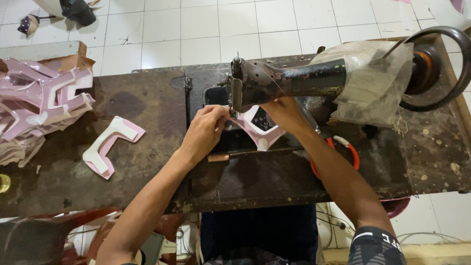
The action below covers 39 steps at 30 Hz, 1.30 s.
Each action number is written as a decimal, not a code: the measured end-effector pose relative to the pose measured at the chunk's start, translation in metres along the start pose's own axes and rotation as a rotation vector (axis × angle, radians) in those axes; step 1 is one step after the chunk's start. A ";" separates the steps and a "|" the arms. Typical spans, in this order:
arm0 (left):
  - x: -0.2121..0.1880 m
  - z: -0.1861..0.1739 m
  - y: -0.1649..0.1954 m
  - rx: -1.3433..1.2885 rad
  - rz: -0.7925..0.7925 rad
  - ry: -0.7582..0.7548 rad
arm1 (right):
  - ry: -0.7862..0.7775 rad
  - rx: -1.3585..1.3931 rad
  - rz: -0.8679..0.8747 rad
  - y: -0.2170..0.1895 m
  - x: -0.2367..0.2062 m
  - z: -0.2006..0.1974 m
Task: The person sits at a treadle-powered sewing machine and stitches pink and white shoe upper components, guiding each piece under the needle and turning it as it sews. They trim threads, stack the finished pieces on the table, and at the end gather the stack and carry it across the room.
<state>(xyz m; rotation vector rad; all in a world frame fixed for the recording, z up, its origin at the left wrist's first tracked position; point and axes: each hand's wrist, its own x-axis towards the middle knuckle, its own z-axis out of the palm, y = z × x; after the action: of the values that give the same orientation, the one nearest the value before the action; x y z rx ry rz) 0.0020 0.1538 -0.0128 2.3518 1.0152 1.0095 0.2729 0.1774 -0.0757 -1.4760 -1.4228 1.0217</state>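
A black sewing machine (289, 78) stands on a worn dark table (147, 108). Under its needle end lies a pink and white cut piece (260, 130). My left hand (203, 132) pinches the left edge of that piece beside the needle. My right hand (284, 114) reaches under the machine arm and presses the piece's right side; its fingers are partly hidden by the arm.
A loose pink and white piece (110, 145) lies on the table to the left. A stack of several like pieces (39, 103) sits at the far left edge. Orange-handled scissors (346, 152) lie by my right forearm. The handwheel (441, 64) is at right.
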 end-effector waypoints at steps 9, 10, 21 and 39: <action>0.000 0.000 0.000 -0.002 -0.001 -0.011 | -0.016 0.090 -0.068 -0.014 -0.005 0.001; 0.001 0.000 0.000 0.002 0.013 -0.001 | -0.030 0.098 -0.098 -0.014 -0.005 0.001; -0.005 0.004 0.007 0.120 0.091 0.153 | -0.009 0.029 0.034 -0.034 -0.010 -0.002; -0.005 -0.007 -0.002 0.127 0.112 -0.097 | -0.282 -0.403 -0.549 -0.074 -0.042 -0.013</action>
<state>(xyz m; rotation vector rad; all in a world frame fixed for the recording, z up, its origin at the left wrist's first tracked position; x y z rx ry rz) -0.0067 0.1521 -0.0112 2.5590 0.9454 0.8834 0.2596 0.1368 -0.0016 -1.1172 -2.1817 0.6315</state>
